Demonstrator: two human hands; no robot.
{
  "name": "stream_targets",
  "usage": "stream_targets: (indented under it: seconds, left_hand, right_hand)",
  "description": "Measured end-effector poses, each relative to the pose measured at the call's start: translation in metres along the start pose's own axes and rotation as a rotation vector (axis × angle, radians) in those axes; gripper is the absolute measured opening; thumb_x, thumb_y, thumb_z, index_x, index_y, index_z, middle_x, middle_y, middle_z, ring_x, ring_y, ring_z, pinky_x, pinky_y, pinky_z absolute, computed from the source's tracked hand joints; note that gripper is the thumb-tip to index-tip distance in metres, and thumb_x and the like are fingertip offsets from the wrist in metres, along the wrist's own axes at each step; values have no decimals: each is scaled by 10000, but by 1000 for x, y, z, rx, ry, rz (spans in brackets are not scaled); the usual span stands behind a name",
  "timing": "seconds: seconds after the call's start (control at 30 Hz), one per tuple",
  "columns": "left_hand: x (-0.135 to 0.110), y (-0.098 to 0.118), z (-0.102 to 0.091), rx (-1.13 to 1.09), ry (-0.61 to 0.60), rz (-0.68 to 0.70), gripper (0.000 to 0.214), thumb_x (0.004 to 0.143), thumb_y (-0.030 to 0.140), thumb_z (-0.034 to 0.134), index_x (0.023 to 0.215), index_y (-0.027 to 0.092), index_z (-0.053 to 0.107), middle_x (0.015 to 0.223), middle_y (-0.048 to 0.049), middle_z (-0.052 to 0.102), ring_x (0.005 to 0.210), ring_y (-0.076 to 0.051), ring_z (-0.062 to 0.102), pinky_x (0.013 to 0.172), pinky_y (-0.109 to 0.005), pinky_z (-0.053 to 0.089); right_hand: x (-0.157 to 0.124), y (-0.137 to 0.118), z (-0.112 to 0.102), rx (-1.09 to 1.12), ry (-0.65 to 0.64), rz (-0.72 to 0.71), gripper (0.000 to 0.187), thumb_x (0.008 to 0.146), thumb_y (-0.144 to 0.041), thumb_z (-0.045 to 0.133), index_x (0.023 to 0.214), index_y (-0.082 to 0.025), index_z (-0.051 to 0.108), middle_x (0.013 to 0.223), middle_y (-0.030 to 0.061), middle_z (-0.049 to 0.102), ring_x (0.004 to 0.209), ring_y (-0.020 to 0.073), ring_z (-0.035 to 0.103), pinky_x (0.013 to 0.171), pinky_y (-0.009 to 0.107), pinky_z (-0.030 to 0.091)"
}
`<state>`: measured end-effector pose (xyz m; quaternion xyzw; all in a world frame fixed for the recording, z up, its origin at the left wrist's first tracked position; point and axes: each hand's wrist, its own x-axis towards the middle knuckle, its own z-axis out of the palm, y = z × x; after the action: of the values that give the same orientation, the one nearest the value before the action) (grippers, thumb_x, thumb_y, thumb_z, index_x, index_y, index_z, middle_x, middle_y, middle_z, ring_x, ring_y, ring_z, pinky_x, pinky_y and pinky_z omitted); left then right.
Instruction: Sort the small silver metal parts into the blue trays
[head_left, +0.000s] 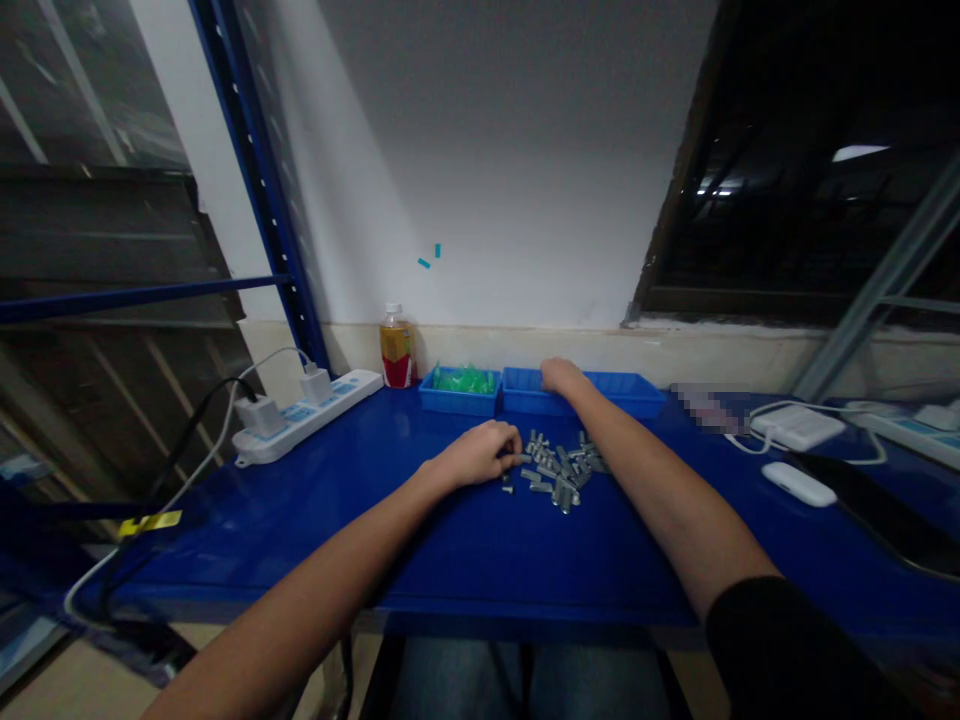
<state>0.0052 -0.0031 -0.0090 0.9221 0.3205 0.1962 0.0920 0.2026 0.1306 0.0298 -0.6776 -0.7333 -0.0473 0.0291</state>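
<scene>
Nearest, two bare forearms are stretched across the blue bench (pixel 465 560), the right one sleeved in black at the elbow. At mid-bench, the left grip (pixel 480 452) is curled at the left edge of a pile of metal parts (pixel 564 468), with its fingertips closed on a metal part (pixel 523 459). The right grip (pixel 561 375) is laid in a blue tray (pixel 630 392) at the far edge; whether anything is grasped cannot be told. Further left, a tray of green pieces (pixel 463 380), a bottle (pixel 396 348) and a power strip (pixel 307 415) are seen.

White wall (pixel 525 150) on the far side; dark window (pixel 810 200) far right, a lamp (pixel 859 152) glinting in it; blue rack upright (pixel 255 180) left; blue table (pixel 480 560) near.
</scene>
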Motion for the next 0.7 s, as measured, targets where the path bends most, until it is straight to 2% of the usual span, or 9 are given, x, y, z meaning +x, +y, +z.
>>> stream_targets:
  seconds: [0.13, 0.2, 0.27, 0.3, 0.33, 0.4, 0.47, 0.57, 0.7]
  left_hand:
    - [0, 2, -3, -106, 54, -33, 62, 852, 213, 543, 890, 174, 573, 784, -18, 647, 721, -149, 598, 638, -226, 421]
    - [0, 3, -8, -160, 140, -55, 86, 873, 231, 510, 900, 176, 571, 792, -18, 654, 718, -144, 602, 644, -226, 429]
    - [-1, 5, -12, -190, 249, -85, 113, 885, 248, 485, 908, 176, 568, 807, -22, 655, 720, -144, 601, 655, -234, 436]
    - [-2, 7, -13, -207, 293, -100, 121, 888, 256, 477, 905, 175, 566, 802, -22, 651, 716, -143, 600, 656, -237, 438]
    - [-3, 8, -14, -228, 327, -112, 127, 890, 261, 472, 898, 173, 563, 793, -20, 647, 714, -142, 600, 657, -238, 440]
    - [-5, 12, -13, -284, 361, -124, 134, 888, 273, 472, 876, 169, 556, 781, -18, 639, 715, -140, 603, 658, -237, 446]
    - [-5, 16, -10, -343, 359, -126, 143, 880, 289, 482, 848, 165, 545, 781, -17, 632, 706, -136, 600, 647, -234, 452]
    - [-1, 18, -7, -367, 349, -135, 149, 873, 301, 488, 844, 161, 533, 772, -13, 625, 695, -134, 594, 645, -240, 459]
    - [-3, 36, -20, -226, 421, -181, 162, 884, 297, 466, 924, 160, 543, 860, -40, 634, 818, -172, 605, 749, -306, 480]
  right_hand:
    - [-11, -2, -14, -2, 67, 3, 314, 765, -204, 629, 1040, -64, 686, 1079, 235, 651, 1010, 287, 623, 835, 321, 468]
    - [-25, -6, -21, 17, 136, -17, 323, 848, -285, 545, 1048, -68, 677, 1083, 229, 648, 1032, 281, 609, 847, 322, 452]
    - [-50, -11, -23, 82, 221, -88, 382, 927, -354, 403, 1059, -108, 664, 1046, 178, 669, 1008, 240, 612, 841, 304, 442]
    - [-65, -14, -22, 125, 265, -150, 396, 946, -374, 351, 1071, -147, 651, 1020, 129, 680, 979, 207, 616, 832, 285, 440]
    - [-83, -16, -18, 234, 345, -272, 377, 945, -371, 357, 1053, -154, 645, 957, 104, 685, 900, 189, 624, 794, 281, 447]
    - [-118, -19, -7, 372, 463, -542, 297, 892, -348, 478, 1070, -151, 611, 962, 87, 661, 886, 183, 596, 806, 297, 443]
    - [-146, -21, 5, 379, 487, -702, 271, 853, -316, 543, 1058, -146, 592, 954, 92, 636, 906, 202, 563, 823, 332, 438]
    - [-163, -23, 14, 397, 513, -711, 166, 853, -234, 534, 988, -156, 592, 896, 86, 622, 860, 206, 549, 783, 336, 442]
    - [-158, -22, 10, 431, 548, -648, 145, 894, -236, 491, 949, -174, 610, 858, 72, 630, 832, 200, 559, 773, 326, 437]
